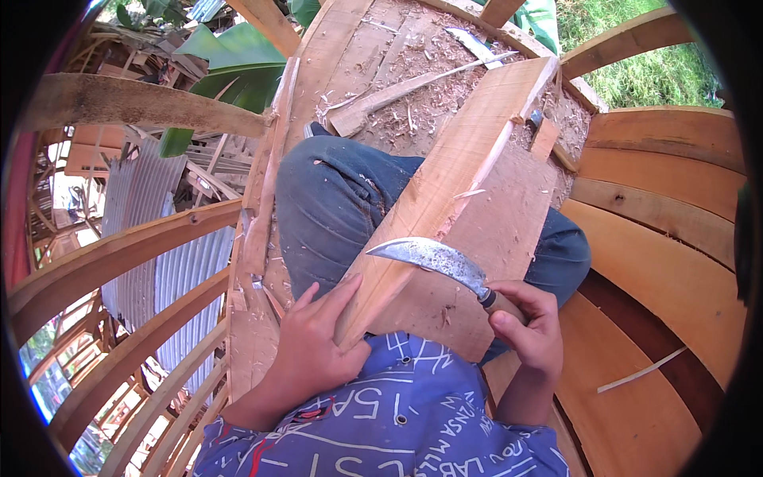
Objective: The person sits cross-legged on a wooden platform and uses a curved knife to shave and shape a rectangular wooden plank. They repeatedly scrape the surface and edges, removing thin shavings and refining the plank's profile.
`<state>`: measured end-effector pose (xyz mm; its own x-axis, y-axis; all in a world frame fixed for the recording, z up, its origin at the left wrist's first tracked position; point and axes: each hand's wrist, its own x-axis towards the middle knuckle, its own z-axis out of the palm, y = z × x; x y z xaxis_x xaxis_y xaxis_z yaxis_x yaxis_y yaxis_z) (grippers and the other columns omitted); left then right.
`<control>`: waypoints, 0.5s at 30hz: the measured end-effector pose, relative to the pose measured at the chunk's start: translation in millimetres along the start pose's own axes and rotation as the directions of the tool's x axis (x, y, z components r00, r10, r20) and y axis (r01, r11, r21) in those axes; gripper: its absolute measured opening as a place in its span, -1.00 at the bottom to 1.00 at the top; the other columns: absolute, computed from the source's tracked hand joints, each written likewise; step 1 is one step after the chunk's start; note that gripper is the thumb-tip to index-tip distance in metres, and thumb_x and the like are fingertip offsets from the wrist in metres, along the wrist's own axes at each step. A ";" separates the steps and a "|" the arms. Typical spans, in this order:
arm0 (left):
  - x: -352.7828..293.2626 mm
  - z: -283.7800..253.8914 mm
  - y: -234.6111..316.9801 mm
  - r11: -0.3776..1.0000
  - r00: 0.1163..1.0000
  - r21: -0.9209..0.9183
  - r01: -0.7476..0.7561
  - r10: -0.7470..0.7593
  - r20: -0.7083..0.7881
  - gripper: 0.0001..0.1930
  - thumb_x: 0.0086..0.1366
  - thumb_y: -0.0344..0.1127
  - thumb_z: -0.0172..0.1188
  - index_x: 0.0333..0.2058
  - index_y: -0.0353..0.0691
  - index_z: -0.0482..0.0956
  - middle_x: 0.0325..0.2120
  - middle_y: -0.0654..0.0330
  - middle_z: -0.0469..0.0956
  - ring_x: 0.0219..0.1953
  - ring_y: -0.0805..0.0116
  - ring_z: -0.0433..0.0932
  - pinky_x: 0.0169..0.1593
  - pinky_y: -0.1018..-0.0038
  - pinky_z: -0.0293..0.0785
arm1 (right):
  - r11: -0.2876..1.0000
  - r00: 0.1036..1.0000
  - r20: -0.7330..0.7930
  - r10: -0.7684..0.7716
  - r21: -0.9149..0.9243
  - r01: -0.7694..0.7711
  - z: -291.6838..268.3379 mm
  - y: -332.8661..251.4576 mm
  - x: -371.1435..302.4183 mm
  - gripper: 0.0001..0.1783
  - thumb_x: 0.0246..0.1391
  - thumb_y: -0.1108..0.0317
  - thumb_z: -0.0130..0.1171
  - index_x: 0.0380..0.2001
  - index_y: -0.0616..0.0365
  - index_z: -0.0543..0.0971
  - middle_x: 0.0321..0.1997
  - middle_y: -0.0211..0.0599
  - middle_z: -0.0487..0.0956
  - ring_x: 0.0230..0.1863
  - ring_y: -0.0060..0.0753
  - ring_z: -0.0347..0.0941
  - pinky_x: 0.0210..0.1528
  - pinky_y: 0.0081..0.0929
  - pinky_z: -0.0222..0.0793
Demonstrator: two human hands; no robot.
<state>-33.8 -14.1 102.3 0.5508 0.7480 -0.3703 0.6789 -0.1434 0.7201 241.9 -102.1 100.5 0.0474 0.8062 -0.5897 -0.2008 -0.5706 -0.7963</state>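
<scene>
A long wooden plank (pixel 461 143) runs from my lap away to the far right, tilted up against a piece of wood. My left hand (pixel 318 330) grips its near end, fingers along one side and thumb over the other. In my right hand (pixel 528 322) is a curved knife (pixel 437 261), held by its dark-collared wooden handle. The blade points left and lies over the plank's near part, its tip just past the left edge; whether it touches the wood I cannot tell. A thin curled shaving (pixel 469 193) sticks out from the plank's right edge.
A flat board (pixel 501 215) lies across my legs under the plank. Shavings and a split wood piece (pixel 373 103) litter the floor ahead, near another blade (pixel 469 44). Wooden rails (pixel 135 238) stand at left, stacked planks (pixel 652 230) at right. Corrugated sheets (pixel 143 230) lie beyond the rails.
</scene>
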 end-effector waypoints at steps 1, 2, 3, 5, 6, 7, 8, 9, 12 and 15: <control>-0.6 0.5 0.9 1.000 1.000 -0.002 0.005 -0.005 -0.004 -0.24 -0.16 -0.29 0.23 0.14 -0.32 0.37 -0.05 -0.14 0.53 -0.07 -0.03 0.56 0.21 -0.03 0.23 | 0.999 1.000 -0.004 0.022 0.028 -0.022 -2.1 -1.7 0.0 -0.63 0.03 0.45 0.25 -0.06 0.35 0.55 -0.34 -0.38 0.60 -0.35 -0.68 0.44 -0.28 -0.68 0.36; 0.1 0.9 0.1 1.000 1.000 0.005 -0.001 0.001 -0.001 -0.24 -0.16 -0.29 0.24 0.14 -0.32 0.37 -0.05 -0.15 0.53 -0.06 -0.03 0.56 0.21 -0.04 0.24 | 0.999 0.999 -0.040 0.024 0.043 -0.022 1.9 2.3 -1.6 -0.64 0.02 0.46 0.25 -0.07 0.35 0.56 -0.33 -0.38 0.61 -0.38 -0.70 0.43 -0.31 -0.70 0.35; 0.9 1.2 -1.9 1.000 1.000 0.011 -0.007 0.007 0.002 -0.24 -0.17 -0.30 0.24 0.14 -0.32 0.37 -0.05 -0.15 0.53 -0.06 -0.03 0.56 0.21 -0.04 0.24 | 0.999 0.999 -0.038 0.007 0.032 -0.006 5.3 3.6 -1.7 -0.64 0.02 0.47 0.26 -0.07 0.34 0.56 -0.34 -0.39 0.60 -0.40 -0.72 0.41 -0.34 -0.72 0.33; 1.5 0.8 -0.8 1.000 1.000 0.004 0.003 -0.003 -0.002 -0.27 -0.16 -0.34 0.21 0.12 -0.32 0.39 -0.05 -0.14 0.54 -0.05 -0.06 0.55 0.22 -0.02 0.24 | 1.000 0.999 -0.033 -0.025 0.008 0.025 10.5 5.2 -1.7 -0.64 0.01 0.48 0.27 -0.08 0.33 0.57 -0.36 -0.40 0.60 -0.46 -0.76 0.39 -0.41 -0.75 0.30; 1.8 0.2 3.6 1.000 1.000 -0.009 0.019 -0.019 -0.008 -0.30 -0.16 -0.39 0.17 0.10 -0.32 0.41 -0.06 -0.13 0.54 -0.04 -0.08 0.53 0.24 0.01 0.23 | 0.999 0.999 -0.039 -0.032 0.009 0.032 8.6 5.2 -1.1 -0.65 0.01 0.48 0.26 -0.08 0.34 0.57 -0.35 -0.40 0.60 -0.45 -0.75 0.39 -0.40 -0.75 0.31; 1.9 0.2 6.5 0.999 0.999 -0.022 0.035 -0.036 -0.015 -0.33 -0.15 -0.43 0.14 0.09 -0.32 0.43 -0.06 -0.12 0.54 -0.02 -0.11 0.52 0.26 0.04 0.23 | 0.999 0.998 -0.046 -0.038 0.011 0.039 4.2 4.5 0.0 -0.66 0.01 0.48 0.26 -0.09 0.34 0.57 -0.34 -0.39 0.61 -0.44 -0.74 0.40 -0.38 -0.74 0.31; 2.3 0.6 7.7 0.999 0.999 -0.025 0.040 -0.040 -0.013 -0.33 -0.15 -0.44 0.14 0.09 -0.32 0.43 -0.06 -0.12 0.54 -0.02 -0.10 0.52 0.26 0.04 0.23 | 0.999 0.998 -0.053 -0.045 0.014 0.046 0.9 4.9 0.3 -0.66 0.02 0.48 0.25 -0.10 0.34 0.58 -0.33 -0.38 0.61 -0.43 -0.73 0.41 -0.37 -0.74 0.32; 2.6 1.0 8.6 0.999 0.999 -0.028 0.045 -0.045 -0.011 -0.33 -0.15 -0.44 0.14 0.09 -0.31 0.43 -0.06 -0.12 0.54 -0.02 -0.10 0.52 0.26 0.04 0.22 | 0.993 0.991 -0.068 -0.114 -0.049 0.110 0.0 6.3 0.0 -0.66 0.04 0.48 0.24 -0.08 0.34 0.56 -0.36 -0.38 0.60 -0.45 -0.74 0.40 -0.40 -0.75 0.30; 3.0 1.3 6.0 0.999 0.999 -0.029 0.038 -0.038 -0.013 -0.33 -0.16 -0.44 0.14 0.09 -0.31 0.43 -0.07 -0.12 0.55 -0.02 -0.08 0.53 0.27 0.05 0.21 | 0.957 0.883 -0.371 -0.287 -0.160 0.244 -2.4 14.4 3.2 -0.62 0.12 0.43 0.18 0.00 0.34 0.49 -0.48 -0.41 0.52 -0.58 -0.78 0.32 -0.55 -0.77 0.19; -2.2 0.3 -4.0 0.999 0.999 -0.030 0.038 -0.037 0.011 -0.28 -0.16 -0.34 0.21 0.11 -0.31 0.40 -0.06 -0.12 0.54 -0.03 -0.04 0.54 0.24 -0.01 0.22 | 0.925 0.675 -0.680 -0.287 -0.012 0.381 -45.9 16.3 5.2 -0.61 0.21 0.34 0.10 0.04 0.33 0.42 -0.65 -0.51 0.36 -0.75 -0.83 0.14 -0.76 -0.78 -0.08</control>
<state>-37.5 -15.4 100.1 0.5302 0.7460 -0.4030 0.6840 -0.0955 0.7232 283.8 -114.4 78.3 0.7547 0.6019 -0.2611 -0.1557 -0.2224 -0.9625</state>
